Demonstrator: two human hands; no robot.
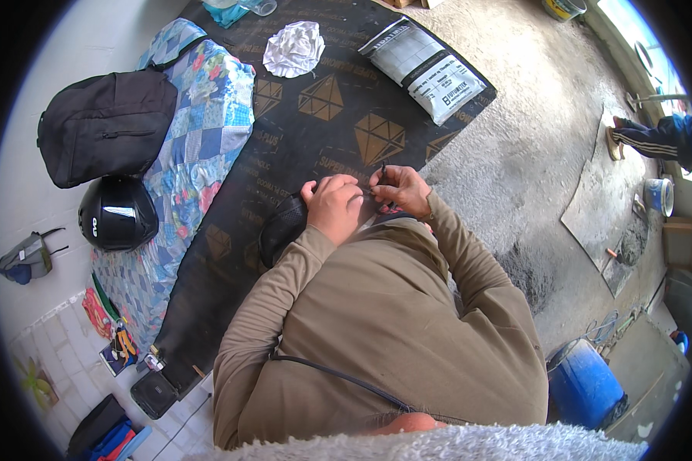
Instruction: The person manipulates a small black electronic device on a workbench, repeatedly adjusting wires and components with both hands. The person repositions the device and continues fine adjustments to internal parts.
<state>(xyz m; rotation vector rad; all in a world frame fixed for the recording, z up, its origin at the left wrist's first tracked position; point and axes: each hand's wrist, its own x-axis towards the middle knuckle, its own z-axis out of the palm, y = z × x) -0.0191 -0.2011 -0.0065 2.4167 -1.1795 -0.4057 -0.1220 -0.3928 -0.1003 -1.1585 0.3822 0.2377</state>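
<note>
Both hands meet in front of my body, at the edge of the dark printed board (284, 146). My right hand (405, 190) is closed in a pinch, with a thin dark stick-like piece (383, 166) showing above its fingertips. Close beside it, my left hand (334, 209) has its fingers bent and pressed together; whatever they grip is hidden. Something small and pinkish red (390, 208) shows just below the right fingers. A black rounded thing (280, 229) lies under my left wrist, partly covered by the sleeve.
A crumpled white cloth (294, 49) and a silver-grey plastic package (427, 69) lie on the board. Left are a black backpack (108, 123) and black helmet (118, 213) on patchwork fabric (207, 131). At right stand a blue drum (587, 384), a bucket (659, 197) and another person's leg (650, 140).
</note>
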